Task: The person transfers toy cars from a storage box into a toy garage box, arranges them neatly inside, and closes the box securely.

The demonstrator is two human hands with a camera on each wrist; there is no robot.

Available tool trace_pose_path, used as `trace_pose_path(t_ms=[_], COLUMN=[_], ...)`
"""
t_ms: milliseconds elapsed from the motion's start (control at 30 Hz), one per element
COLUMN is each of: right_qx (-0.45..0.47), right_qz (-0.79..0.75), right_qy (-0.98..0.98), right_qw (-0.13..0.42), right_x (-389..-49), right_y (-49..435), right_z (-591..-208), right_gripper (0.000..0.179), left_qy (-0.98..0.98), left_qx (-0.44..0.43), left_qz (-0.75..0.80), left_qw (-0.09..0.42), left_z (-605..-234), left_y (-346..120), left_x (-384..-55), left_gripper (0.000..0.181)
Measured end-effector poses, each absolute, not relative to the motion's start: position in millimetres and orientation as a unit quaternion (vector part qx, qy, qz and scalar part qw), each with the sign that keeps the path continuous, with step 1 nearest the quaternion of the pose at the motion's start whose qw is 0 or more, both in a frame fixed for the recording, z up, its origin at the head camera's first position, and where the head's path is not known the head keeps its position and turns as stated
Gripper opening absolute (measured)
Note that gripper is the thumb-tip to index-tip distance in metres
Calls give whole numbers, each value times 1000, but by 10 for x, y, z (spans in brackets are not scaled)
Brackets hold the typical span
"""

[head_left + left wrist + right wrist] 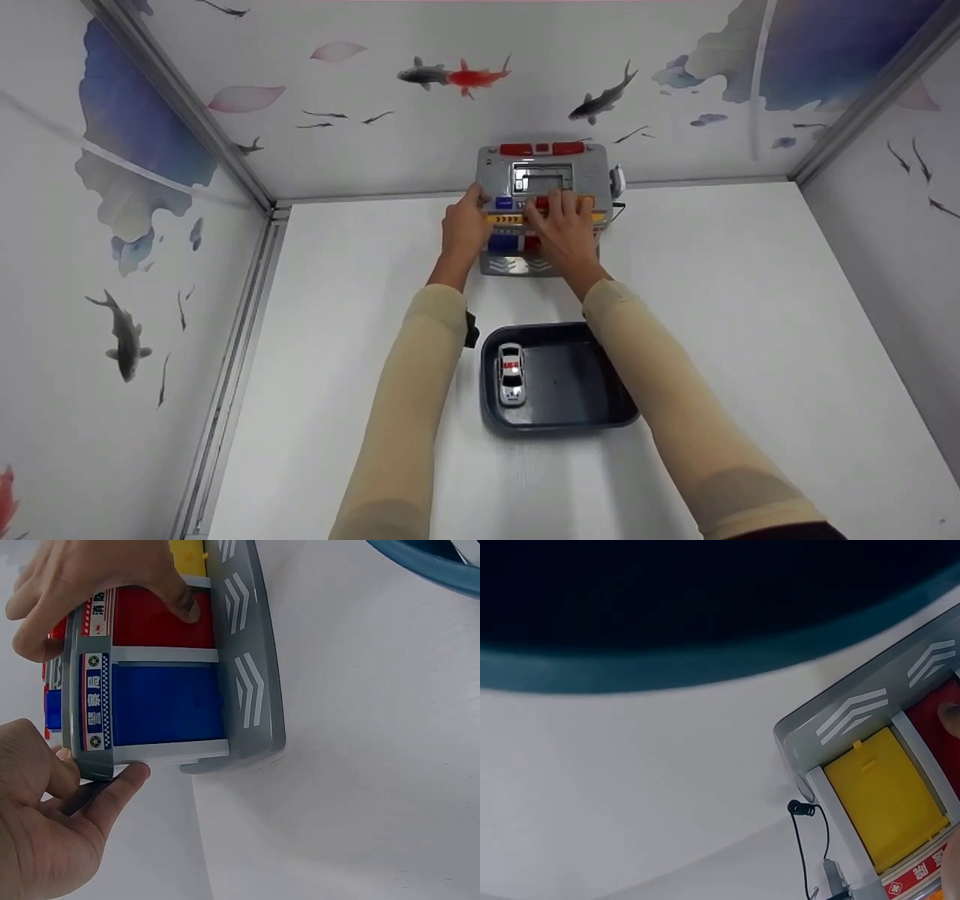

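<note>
A grey toy garage (495, 169) stands against the back wall. Its front has a blue door (169, 705), a red door (150, 626) and a yellow door (885, 799), all closed. My left hand (465, 229) grips the garage's left side, thumb and fingers pinching the edge of the front ledge. My right hand (564, 229) holds the middle of that ledge. Its fingers bend over the top near the red piece, and the thumb touches the red door. What lies under the right fingers is hidden.
Nearer to me sits a dark blue tray (559, 429) holding a white toy car (511, 375) at its left side. A thin black cord (798, 840) hangs from the garage's right side. Fish-patterned panels (360, 150) enclose the white table (337, 337).
</note>
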State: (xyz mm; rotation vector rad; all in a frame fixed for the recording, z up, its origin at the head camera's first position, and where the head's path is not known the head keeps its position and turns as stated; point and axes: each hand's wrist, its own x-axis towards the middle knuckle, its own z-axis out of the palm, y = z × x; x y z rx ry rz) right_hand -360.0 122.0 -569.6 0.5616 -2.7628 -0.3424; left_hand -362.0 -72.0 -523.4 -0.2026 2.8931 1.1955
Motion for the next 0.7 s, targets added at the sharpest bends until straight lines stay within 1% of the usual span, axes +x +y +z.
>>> trace_pose_path(t_ms=[133,267,567,700], right_qx=[191,189,194,204], right_qz=[-123,-121,-90,-65], right_qy=[-963,-964,-973,-974], right_qw=[146,140,83,73], right_x=[-3587,-3582,-3543,-3518], right_y=[1226,1211,1220,1258], right_z=[-5697,-5681,-5616,-5545], right_gripper=[70,74,87,93], left_qy=[921,920,916,916], left_qx=[-63,-66,-73,-70], left_qz=[385,387,393,396], left_qw=[8,4,10,9], left_z=[-5238,-5235,-5256,-5247], left_y=[-708,-718,-738,-747], left_x=[-3618,-3622,-3616,-3621], left_gripper=[29,29,29,30])
